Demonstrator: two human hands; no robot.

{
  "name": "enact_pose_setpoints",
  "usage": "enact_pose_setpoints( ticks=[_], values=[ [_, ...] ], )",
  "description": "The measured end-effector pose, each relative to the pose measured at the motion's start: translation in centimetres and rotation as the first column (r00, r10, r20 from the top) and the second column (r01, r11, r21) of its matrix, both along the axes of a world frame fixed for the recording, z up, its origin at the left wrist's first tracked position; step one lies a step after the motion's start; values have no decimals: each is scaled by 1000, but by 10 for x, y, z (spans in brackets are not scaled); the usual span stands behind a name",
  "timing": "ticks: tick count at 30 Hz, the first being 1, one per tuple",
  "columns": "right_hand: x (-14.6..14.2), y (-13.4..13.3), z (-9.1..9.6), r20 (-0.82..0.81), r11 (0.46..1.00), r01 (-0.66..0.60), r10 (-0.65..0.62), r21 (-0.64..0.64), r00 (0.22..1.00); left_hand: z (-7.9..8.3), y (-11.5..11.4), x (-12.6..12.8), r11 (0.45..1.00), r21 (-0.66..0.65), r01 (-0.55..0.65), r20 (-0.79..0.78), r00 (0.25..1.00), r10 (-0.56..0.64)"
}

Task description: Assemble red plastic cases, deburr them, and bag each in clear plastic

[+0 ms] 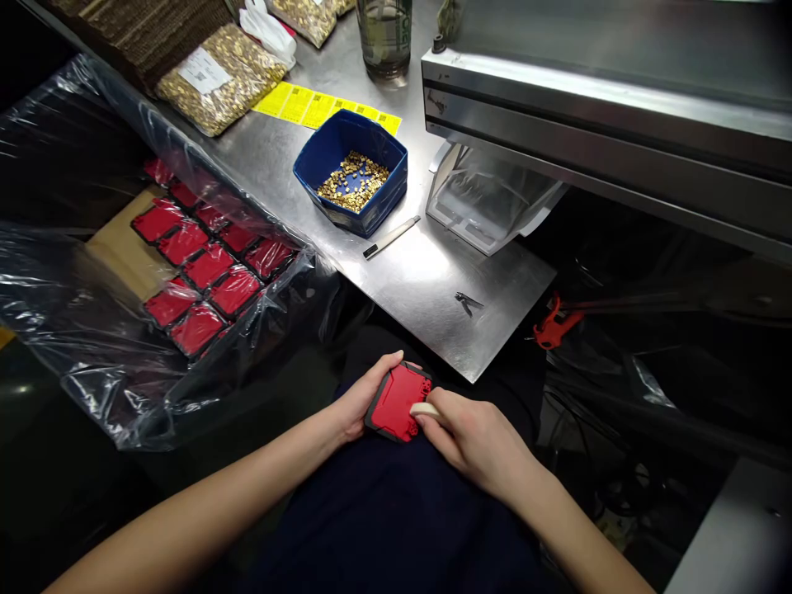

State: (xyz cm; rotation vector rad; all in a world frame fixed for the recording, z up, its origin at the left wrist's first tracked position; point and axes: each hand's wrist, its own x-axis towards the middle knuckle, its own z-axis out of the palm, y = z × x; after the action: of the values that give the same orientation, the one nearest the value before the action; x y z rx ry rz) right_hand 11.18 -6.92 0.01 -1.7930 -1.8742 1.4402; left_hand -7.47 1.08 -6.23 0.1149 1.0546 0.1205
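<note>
My left hand (pixel 359 400) grips a red and black plastic part (pixel 399 402) from its left side, holding it over my lap. My right hand (pixel 473 437) is closed round a pale, stick-like tool (pixel 426 410) whose tip rests on the part's lower right corner. On the steel table (pixel 426 280) in front stands a blue bin (pixel 351 171) with several small brass pieces in it.
A box lined with clear plastic (pixel 124 272) at my left holds several more red parts (pixel 204 264). A knife-like tool (pixel 391 238), small tweezers (pixel 469 304), bags of brass pieces (pixel 216 78), yellow labels (pixel 322 107), a bottle (pixel 384 37) and a steel machine (pixel 587 107) are on the table.
</note>
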Motion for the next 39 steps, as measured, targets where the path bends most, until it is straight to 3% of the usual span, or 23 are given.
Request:
enact_pose_setpoints(
  ticks=[5,11,15,39],
  values=[
    [-10,3,-11,63,999,0,-3,40,998,-4,-3,-2,1000,20,14,-12,1000,-13],
    [-12,6,-10,50,990,86,-81,-111,995,-2,-4,-1,997,78,24,-32,999,-21],
    [-15,6,-11,61,977,181,-175,-111,983,-1,-3,-1,994,106,28,-47,999,-23],
    [-23,2,-10,112,979,172,-160,-110,981,2,-2,1,992,115,57,-62,997,-50]
  ],
)
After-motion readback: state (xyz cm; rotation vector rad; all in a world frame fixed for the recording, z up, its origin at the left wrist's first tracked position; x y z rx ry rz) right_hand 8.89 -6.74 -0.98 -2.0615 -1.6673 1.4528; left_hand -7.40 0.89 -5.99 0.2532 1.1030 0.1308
